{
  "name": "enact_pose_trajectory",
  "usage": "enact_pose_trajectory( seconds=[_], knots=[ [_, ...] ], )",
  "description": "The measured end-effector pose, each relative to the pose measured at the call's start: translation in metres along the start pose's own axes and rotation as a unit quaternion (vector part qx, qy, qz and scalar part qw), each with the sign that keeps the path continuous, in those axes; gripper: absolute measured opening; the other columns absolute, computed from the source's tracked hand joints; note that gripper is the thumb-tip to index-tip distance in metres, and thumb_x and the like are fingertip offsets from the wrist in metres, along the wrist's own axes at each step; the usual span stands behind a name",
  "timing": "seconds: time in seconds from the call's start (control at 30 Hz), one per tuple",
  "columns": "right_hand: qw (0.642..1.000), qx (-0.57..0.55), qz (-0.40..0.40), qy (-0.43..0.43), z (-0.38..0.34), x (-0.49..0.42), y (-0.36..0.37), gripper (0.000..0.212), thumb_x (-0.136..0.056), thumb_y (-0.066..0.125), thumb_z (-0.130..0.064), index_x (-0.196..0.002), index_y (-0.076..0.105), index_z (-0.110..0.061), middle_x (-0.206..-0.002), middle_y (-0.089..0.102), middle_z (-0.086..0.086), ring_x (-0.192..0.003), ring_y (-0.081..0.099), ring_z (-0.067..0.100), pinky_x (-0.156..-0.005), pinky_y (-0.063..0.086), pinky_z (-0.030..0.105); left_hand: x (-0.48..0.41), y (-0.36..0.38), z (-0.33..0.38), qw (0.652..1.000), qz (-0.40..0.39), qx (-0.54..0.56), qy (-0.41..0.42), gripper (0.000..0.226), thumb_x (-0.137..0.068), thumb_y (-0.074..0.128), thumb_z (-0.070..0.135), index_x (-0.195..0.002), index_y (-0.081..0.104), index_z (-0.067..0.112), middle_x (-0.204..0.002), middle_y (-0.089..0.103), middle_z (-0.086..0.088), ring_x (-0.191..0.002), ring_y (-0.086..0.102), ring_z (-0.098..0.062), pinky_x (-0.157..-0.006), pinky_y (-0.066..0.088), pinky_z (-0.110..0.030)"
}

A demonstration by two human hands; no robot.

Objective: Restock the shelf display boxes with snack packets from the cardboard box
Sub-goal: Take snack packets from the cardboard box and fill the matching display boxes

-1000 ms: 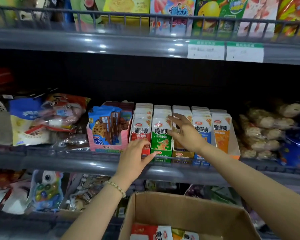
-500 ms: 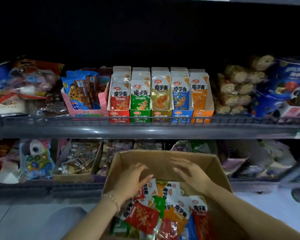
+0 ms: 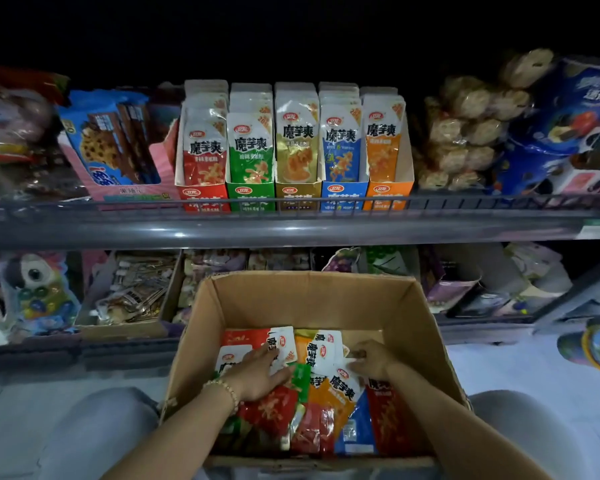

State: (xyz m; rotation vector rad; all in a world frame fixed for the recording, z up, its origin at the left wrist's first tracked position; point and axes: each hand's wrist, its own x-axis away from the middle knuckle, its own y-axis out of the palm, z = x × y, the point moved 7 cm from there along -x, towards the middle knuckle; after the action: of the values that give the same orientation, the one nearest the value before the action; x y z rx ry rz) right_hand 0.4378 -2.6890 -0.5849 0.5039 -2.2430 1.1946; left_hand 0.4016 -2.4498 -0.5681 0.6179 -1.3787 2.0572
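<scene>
- Where the cardboard box stands open-topped just below the shelf rail, loose snack packets lie inside it in a mixed heap of red, orange, green and blue.
- Left hand: palm down, fingers fairly straight and slightly spread, lying flat on the left of the heap. A beaded bracelet is at the wrist.
- Right hand: fingers curled at the edge of a white-topped packet. Whether they pinch it cannot be told.
- Room: the right hand is near the box's right wall, and the left hand is apart from the left wall. A bare patch of cardboard floor shows at the far right corner, just beyond the right hand.
- Display boxes: five in a row on the shelf behind the rail, red, green, gold, blue and orange. They touch side to side, and each holds upright packets.
</scene>
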Motion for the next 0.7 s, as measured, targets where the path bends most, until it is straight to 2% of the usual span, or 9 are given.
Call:
enact_pose_trajectory(
  seconds=[0.2,0.3,0.37,0.43,0.47,0.57,0.7],
  knots=[
    [1.0,0.022,-0.013,0.01,0.004,0.004,-0.014,0.039,-0.073,0.08,-0.025,-0.11,0.069,-0.018,-0.124,0.062,-0.003,-0.109,0.058,0.014,-0.086,0.046,0.021,0.004,-0.002,0.004,1.0,0.003,0.025,0.0,0.078,-0.089,0.023,0.071,-0.152,0.015,0.024,-0.16,-0.001,0.003,-0.147,0.0,-0.02,-0.118,0.008,-0.042],
    [1.0,-0.015,-0.021,-0.013,0.002,0.005,-0.014,0.037,-0.07,0.083,-0.021,-0.102,0.072,-0.008,-0.112,0.065,-0.006,-0.099,0.058,0.011,-0.084,0.047,0.023,0.008,-0.003,0.005,0.999,0.009,0.031,0.002,0.078,-0.089,0.023,0.071,-0.151,0.017,0.024,-0.16,0.0,0.003,-0.147,0.001,-0.02,-0.117,0.008,-0.041],
    [0.997,-0.056,-0.026,-0.047,-0.008,0.01,-0.017,0.025,-0.071,0.082,-0.017,-0.091,0.073,-0.004,-0.09,0.065,-0.005,-0.082,0.057,0.011,-0.071,0.045,0.026,0.009,-0.004,0.004,0.999,0.017,0.04,0.005,0.079,-0.089,0.024,0.071,-0.151,0.018,0.023,-0.16,0.003,0.002,-0.147,0.002,-0.02,-0.118,0.008,-0.041],
    [0.988,-0.111,-0.029,-0.101,-0.024,0.02,-0.025,0.008,-0.074,0.08,-0.013,-0.075,0.074,-0.008,-0.076,0.068,-0.002,-0.071,0.059,0.011,-0.064,0.044,0.025,0.012,-0.008,0.007,0.997,0.036,0.062,0.017,0.078,-0.089,0.027,0.07,-0.151,0.018,0.023,-0.16,0.006,0.002,-0.146,0.005,-0.019,-0.119,0.01,-0.039],
    [0.982,-0.138,-0.022,-0.124,-0.031,0.025,-0.031,0.006,-0.076,0.078,-0.012,-0.072,0.074,-0.009,-0.074,0.07,0.0,-0.07,0.061,0.011,-0.063,0.045,0.023,0.013,-0.011,0.01,0.996,0.055,0.07,0.031,0.077,-0.089,0.029,0.068,-0.151,0.018,0.022,-0.159,0.008,0.002,-0.146,0.007,-0.018,-0.119,0.012,-0.037],
    [0.963,-0.196,0.02,-0.184,-0.049,0.045,-0.053,0.016,-0.082,0.073,-0.014,-0.075,0.073,0.0,-0.074,0.071,0.008,-0.067,0.061,0.011,-0.061,0.044,0.02,0.027,-0.03,0.031,0.983,0.116,0.107,0.089,0.074,-0.09,0.034,0.064,-0.15,0.017,0.025,-0.158,0.012,0.004,-0.145,0.01,-0.015,-0.118,0.014,-0.034],
    [0.952,-0.185,0.05,-0.24,-0.072,0.074,-0.081,0.018,-0.086,0.068,-0.018,-0.071,0.073,-0.009,-0.064,0.068,-0.008,-0.061,0.057,0.001,-0.062,0.042,0.015,0.049,-0.058,0.058,0.959,0.161,0.175,0.152,0.079,-0.084,0.04,0.066,-0.149,0.015,0.03,-0.157,0.013,0.008,-0.144,0.009,-0.01,-0.118,0.016,-0.035]
  ],
)
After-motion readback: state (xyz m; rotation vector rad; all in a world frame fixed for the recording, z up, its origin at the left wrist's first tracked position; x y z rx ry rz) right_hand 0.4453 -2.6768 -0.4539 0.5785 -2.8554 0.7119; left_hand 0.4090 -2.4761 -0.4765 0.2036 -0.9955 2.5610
